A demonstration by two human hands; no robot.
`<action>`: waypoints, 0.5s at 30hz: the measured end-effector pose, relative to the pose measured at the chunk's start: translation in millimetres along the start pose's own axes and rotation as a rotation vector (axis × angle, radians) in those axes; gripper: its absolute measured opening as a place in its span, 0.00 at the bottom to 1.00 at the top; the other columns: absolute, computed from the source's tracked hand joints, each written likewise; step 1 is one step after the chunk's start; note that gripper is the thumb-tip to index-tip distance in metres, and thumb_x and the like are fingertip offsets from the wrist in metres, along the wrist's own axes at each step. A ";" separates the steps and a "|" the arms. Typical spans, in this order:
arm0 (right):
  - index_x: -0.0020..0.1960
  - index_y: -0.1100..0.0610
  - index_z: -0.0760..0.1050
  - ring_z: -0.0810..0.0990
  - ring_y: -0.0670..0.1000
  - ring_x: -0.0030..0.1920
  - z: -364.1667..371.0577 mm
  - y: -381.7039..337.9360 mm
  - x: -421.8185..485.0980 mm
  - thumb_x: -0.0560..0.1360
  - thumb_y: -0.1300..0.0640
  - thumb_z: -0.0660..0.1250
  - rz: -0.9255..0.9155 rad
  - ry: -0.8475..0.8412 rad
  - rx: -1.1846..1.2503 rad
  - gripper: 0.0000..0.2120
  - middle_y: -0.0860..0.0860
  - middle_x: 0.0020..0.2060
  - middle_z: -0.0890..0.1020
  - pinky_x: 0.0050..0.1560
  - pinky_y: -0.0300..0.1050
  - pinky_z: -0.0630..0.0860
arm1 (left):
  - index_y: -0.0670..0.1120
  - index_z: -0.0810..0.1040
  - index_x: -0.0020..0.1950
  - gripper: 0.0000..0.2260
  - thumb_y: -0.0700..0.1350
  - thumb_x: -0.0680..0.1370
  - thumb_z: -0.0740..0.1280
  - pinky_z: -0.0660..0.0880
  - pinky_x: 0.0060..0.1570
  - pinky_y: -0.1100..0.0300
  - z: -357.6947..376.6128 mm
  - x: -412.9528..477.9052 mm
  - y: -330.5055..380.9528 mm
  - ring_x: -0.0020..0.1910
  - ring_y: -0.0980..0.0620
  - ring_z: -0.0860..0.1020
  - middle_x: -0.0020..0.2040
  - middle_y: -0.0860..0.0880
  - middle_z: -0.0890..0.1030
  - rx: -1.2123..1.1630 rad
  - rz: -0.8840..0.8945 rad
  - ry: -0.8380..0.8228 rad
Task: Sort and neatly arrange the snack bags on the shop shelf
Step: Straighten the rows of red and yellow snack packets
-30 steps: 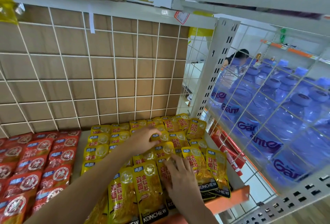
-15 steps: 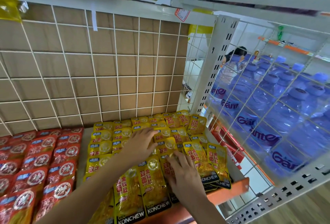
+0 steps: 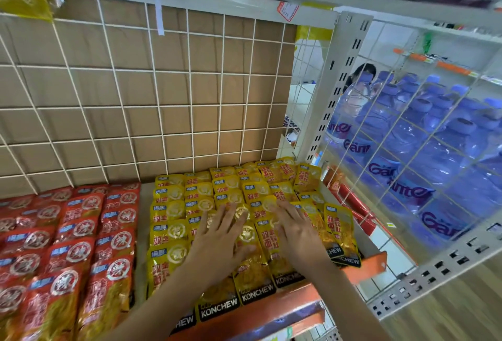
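Behind the orange shelf edge [image 3: 364,266], left hand [image 3: 217,243] and right hand [image 3: 298,234] press flat, uncurled, on yellow bags [image 3: 173,232].

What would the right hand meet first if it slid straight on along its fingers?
Likely the overlapping yellow bags just ahead of the right hand; the wire grid stands beyond them.

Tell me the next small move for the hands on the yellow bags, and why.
Probably slide the right hand over to the tilted bags at the far right and nudge them back into line. It and the left hand lie flat on the straighter middle rows, while those bags fan outward and reach over the orange shelf edge.
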State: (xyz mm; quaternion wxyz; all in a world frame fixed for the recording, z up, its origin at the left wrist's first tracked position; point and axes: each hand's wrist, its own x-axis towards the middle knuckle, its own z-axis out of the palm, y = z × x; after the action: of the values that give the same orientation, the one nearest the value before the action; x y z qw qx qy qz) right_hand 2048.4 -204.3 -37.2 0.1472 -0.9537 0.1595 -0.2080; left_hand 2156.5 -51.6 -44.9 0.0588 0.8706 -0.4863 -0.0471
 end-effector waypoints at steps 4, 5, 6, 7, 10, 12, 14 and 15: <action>0.63 0.58 0.74 0.73 0.59 0.62 -10.8 12.8 7.4 0.73 0.60 0.58 0.017 -0.049 -0.002 0.19 0.56 0.61 0.76 0.59 0.57 0.74 | 0.60 0.28 0.68 0.43 0.71 0.55 0.15 0.31 0.68 0.46 -2.4 1.3 0.7 0.73 0.48 0.33 0.72 0.51 0.31 0.020 0.040 -0.031; 0.65 0.58 0.72 0.71 0.58 0.64 -14.3 14.7 8.9 0.74 0.58 0.56 0.033 -0.076 0.011 0.20 0.55 0.63 0.74 0.62 0.55 0.71 | 0.60 0.28 0.68 0.42 0.71 0.55 0.15 0.31 0.68 0.47 -3.0 1.8 0.7 0.73 0.48 0.32 0.71 0.51 0.30 0.011 0.047 -0.035; 0.66 0.57 0.71 0.69 0.56 0.66 -17.8 16.3 10.5 0.75 0.57 0.56 0.035 -0.104 0.025 0.21 0.54 0.64 0.73 0.64 0.53 0.68 | 0.61 0.28 0.68 0.42 0.72 0.55 0.16 0.31 0.67 0.47 -3.0 2.3 0.4 0.72 0.48 0.32 0.71 0.52 0.30 0.005 0.052 -0.038; 0.67 0.56 0.70 0.68 0.55 0.67 -20.3 17.8 13.0 0.76 0.55 0.56 0.021 -0.127 0.029 0.21 0.53 0.65 0.72 0.66 0.52 0.66 | 0.62 0.28 0.67 0.41 0.72 0.56 0.16 0.31 0.67 0.48 -3.0 2.5 -0.1 0.72 0.49 0.31 0.71 0.52 0.30 0.004 0.058 -0.043; 0.69 0.53 0.68 0.64 0.51 0.70 -23.6 23.4 23.7 0.78 0.50 0.59 -0.063 -0.235 -0.002 0.19 0.50 0.68 0.68 0.69 0.48 0.61 | 0.63 0.29 0.68 0.39 0.73 0.57 0.18 0.32 0.68 0.47 -4.4 2.6 -0.8 0.72 0.49 0.31 0.72 0.53 0.31 -0.011 0.059 -0.053; 0.70 0.50 0.67 0.60 0.48 0.72 -24.8 27.8 32.1 0.78 0.49 0.61 -0.093 -0.321 -0.009 0.21 0.48 0.71 0.64 0.69 0.44 0.57 | 0.63 0.29 0.68 0.40 0.73 0.57 0.19 0.32 0.69 0.48 -5.7 3.4 0.5 0.72 0.50 0.31 0.72 0.54 0.31 -0.017 0.042 -0.056; 0.70 0.48 0.66 0.57 0.47 0.73 -26.0 31.6 40.8 0.77 0.46 0.62 -0.121 -0.377 0.000 0.22 0.47 0.73 0.61 0.69 0.43 0.55 | 0.62 0.31 0.70 0.42 0.73 0.57 0.19 0.31 0.69 0.50 -7.2 5.0 2.8 0.73 0.53 0.33 0.72 0.56 0.32 -0.048 -0.005 -0.032; 0.70 0.47 0.65 0.56 0.47 0.73 -26.4 32.9 45.1 0.76 0.44 0.63 -0.132 -0.410 0.002 0.24 0.46 0.73 0.60 0.70 0.43 0.54 | 0.60 0.33 0.72 0.45 0.73 0.56 0.19 0.32 0.69 0.52 -8.3 6.3 4.5 0.73 0.54 0.34 0.73 0.58 0.34 -0.065 -0.037 -0.018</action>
State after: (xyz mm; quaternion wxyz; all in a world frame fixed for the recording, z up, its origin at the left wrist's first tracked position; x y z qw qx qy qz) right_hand 2067.6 -256.2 -9.8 0.1634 -0.9843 0.0632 -0.0191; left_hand 2157.2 -58.9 -36.1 0.0821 0.8765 -0.4689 -0.0717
